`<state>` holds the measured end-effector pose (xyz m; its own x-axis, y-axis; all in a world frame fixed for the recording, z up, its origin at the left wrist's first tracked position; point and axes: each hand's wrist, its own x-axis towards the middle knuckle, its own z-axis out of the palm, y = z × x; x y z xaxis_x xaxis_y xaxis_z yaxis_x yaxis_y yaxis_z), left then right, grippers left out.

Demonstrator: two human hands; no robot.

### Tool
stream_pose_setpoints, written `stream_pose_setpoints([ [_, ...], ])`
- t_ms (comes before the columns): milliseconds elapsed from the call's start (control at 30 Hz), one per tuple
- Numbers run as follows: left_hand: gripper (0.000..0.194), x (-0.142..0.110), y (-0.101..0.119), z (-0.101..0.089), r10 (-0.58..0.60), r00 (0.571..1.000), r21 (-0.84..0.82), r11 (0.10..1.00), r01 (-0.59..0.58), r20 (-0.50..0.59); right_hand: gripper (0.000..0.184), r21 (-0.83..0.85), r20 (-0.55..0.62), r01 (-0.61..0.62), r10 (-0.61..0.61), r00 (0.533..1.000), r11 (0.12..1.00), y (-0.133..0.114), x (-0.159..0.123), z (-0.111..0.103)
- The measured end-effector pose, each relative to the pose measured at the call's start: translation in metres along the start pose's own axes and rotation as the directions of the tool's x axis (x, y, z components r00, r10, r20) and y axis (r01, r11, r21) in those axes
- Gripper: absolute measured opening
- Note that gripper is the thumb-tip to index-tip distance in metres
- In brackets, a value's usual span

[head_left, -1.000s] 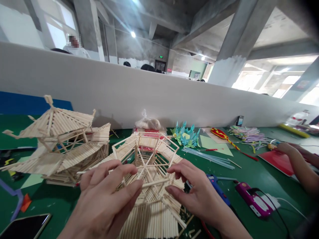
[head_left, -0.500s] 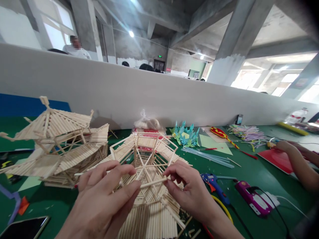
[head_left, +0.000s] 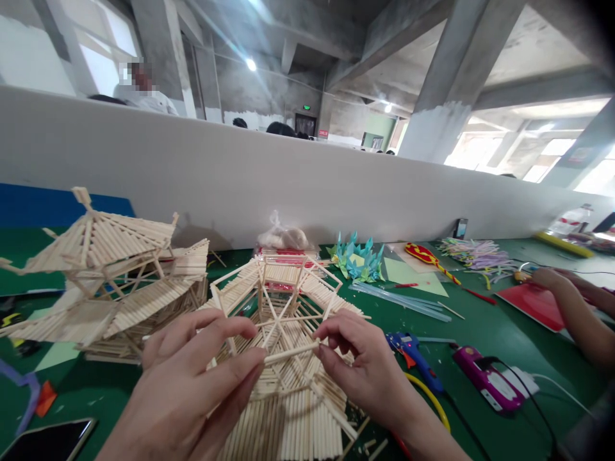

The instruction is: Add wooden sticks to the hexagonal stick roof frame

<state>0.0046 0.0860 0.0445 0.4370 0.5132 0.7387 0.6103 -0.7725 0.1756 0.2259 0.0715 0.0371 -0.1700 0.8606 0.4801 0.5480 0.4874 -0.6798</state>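
Observation:
A short pale wooden stick (head_left: pixel 291 352) lies level between my two hands, over an open roof model of wooden sticks (head_left: pixel 283 307) on the green table. My left hand (head_left: pixel 192 390) pinches the stick's left end between thumb and fingers. My right hand (head_left: pixel 365 371) pinches its right end with thumb and forefinger. Both hands hover just above the roof model's near slope.
A finished stick pagoda model (head_left: pixel 106 275) stands at left. A blue glue gun (head_left: pixel 413 352), a purple device with a cable (head_left: pixel 485 378), paper cranes (head_left: pixel 360 259), a plastic bag (head_left: pixel 283 238) and a phone (head_left: pixel 43 442) lie around. Another person's arm (head_left: pixel 571 314) rests at right. A white partition (head_left: pixel 288 186) runs behind.
My right hand has closed in from the right and taken the stick's right end in a pinch. The left hand kept its hold and barely moved.

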Motion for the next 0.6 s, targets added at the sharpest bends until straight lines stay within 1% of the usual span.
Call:
stream_pose_setpoints([
  [133,0.02,0.001,0.006,-0.002,0.003,1.0,0.019,1.0,-0.004,0.009,0.011,-0.009,0.032,-0.007,0.007,0.999,1.0,0.004,-0.003,0.001],
  [300,0.019,0.004,0.015,-0.005,-0.031,0.998,0.068,0.997,0.027,0.062,0.044,-0.038,0.108,-0.025,0.029,0.994,0.999,0.006,-0.013,-0.006],
  [367,0.02,0.006,0.018,-0.007,-0.056,0.994,0.069,0.996,0.05,0.093,0.05,-0.08,0.093,-0.028,0.035,0.995,0.996,0.002,-0.017,-0.011],
  [433,0.019,0.008,0.02,-0.01,-0.084,0.988,0.05,0.996,0.078,0.132,0.048,-0.124,0.032,0.024,-0.021,0.999,0.992,-0.006,-0.018,-0.014],
  [500,0.019,0.01,0.021,-0.012,-0.1,0.983,0.007,0.995,0.1,0.154,0.04,-0.19,-0.02,0.133,-0.14,0.99,0.973,-0.016,-0.016,-0.015],
  [533,0.019,0.011,0.021,-0.012,-0.103,0.983,-0.011,0.994,0.106,0.154,0.034,-0.237,-0.022,0.189,-0.2,0.98,0.953,-0.022,-0.013,-0.014],
  [600,0.018,0.013,0.021,-0.013,-0.108,0.983,-0.028,0.993,0.114,0.149,0.023,-0.337,0.031,0.275,-0.281,0.959,0.9,-0.032,-0.007,-0.012],
])
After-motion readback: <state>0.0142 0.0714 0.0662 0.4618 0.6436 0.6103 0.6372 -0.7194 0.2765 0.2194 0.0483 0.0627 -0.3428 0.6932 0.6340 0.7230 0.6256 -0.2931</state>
